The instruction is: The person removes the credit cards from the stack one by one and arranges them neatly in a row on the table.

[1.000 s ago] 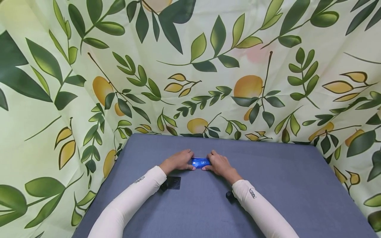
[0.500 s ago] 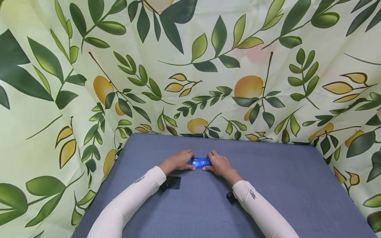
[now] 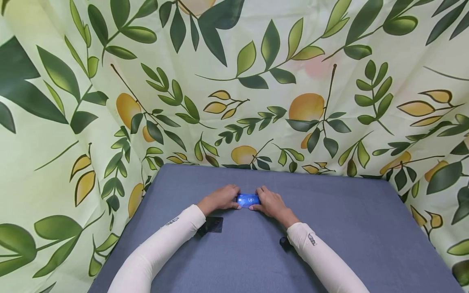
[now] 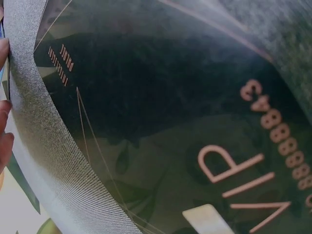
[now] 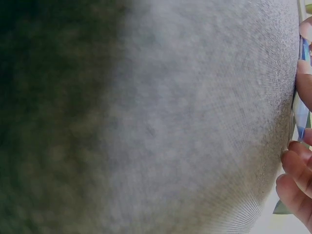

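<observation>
A small blue card (image 3: 248, 200) with white VIP lettering lies level between the two hands, near the middle of the table. The left hand (image 3: 222, 197) pinches its left end, thumb at the near edge and fingers at the far edge. At the opposite end the right hand (image 3: 270, 202) grips it in the same way. Only fingertips (image 4: 4, 139) of the left hand show at the border of the left wrist view. In the right wrist view, fingers (image 5: 297, 168) and a sliver of the blue card (image 5: 303, 105) appear at the right edge.
A black card (image 3: 215, 224) lies on the grey-blue table (image 3: 242, 260) beneath the left wrist; its VIP lettering and digits fill much of the left wrist view. A small black object (image 3: 284, 243) sits by the right sleeve. Leaf-printed cloth (image 3: 256, 93) hangs behind and beside the table.
</observation>
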Demonstrator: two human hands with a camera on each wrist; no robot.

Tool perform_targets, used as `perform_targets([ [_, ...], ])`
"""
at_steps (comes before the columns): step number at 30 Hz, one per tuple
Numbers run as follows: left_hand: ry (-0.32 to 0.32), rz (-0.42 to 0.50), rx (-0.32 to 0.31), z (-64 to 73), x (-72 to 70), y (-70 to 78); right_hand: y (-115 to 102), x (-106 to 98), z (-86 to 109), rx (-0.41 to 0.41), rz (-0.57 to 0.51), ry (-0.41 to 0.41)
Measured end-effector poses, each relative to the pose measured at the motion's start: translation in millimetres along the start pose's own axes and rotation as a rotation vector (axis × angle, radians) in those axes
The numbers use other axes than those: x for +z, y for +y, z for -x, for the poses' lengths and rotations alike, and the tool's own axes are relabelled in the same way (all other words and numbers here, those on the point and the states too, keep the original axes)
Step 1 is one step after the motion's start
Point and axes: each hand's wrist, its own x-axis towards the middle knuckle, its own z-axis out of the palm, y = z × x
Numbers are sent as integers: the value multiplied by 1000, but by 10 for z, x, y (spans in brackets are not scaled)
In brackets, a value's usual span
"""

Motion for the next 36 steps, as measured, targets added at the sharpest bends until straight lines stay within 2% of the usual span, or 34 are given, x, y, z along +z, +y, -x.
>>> perform_targets([
  [13, 23, 46, 2, -9, 16, -12, -6, -16, 5, -16, -14, 23],
  [22, 39, 35, 25, 28, 15, -3, 14, 14, 21, -5, -38, 27],
  [29, 28, 37, 12, 39, 5, 19, 7, 2, 27, 16, -48, 13],
  [36, 21, 14, 2, 54, 4, 21, -1, -5, 30, 2, -20, 5],
])
